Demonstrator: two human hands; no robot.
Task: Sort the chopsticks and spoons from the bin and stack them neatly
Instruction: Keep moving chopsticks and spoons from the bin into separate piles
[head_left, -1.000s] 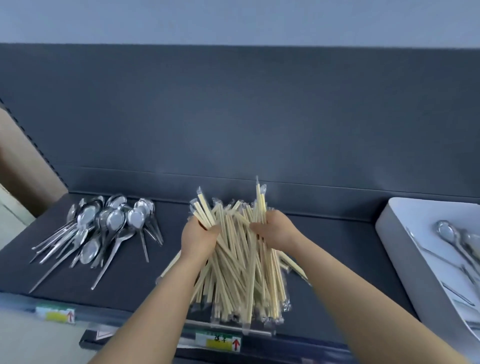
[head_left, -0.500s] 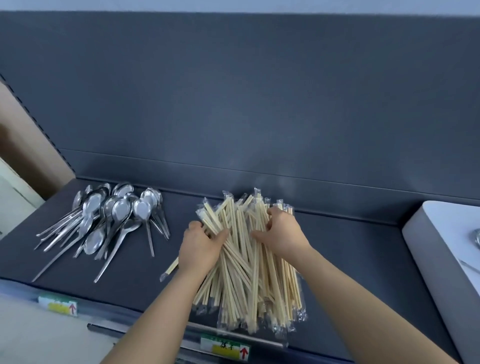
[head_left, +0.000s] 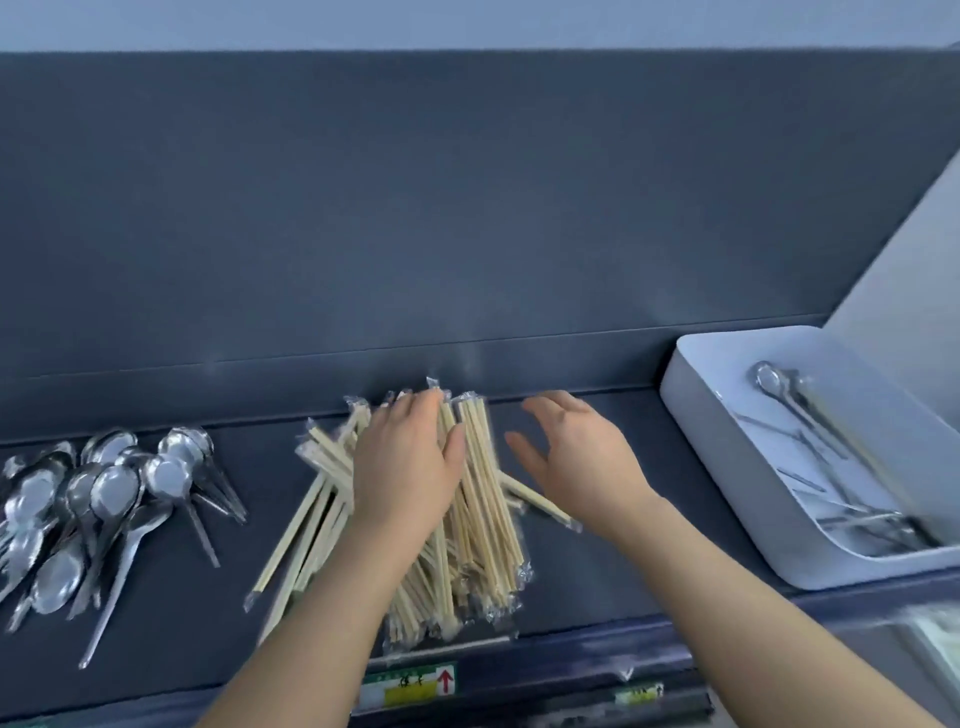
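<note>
Chopsticks (head_left: 483, 499) lie piled on the shelf (head_left: 597, 582), long axis front to back; left hand (head_left: 405, 467) rests flat on top, fingers (head_left: 410, 421) straight; right hand (head_left: 576, 457) hovers just beside, spread, holding nothing

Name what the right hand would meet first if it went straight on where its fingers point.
The right hand would probably meet the dark grey back panel, just clearing the wrapped wooden chopsticks; depth unclear.
</note>
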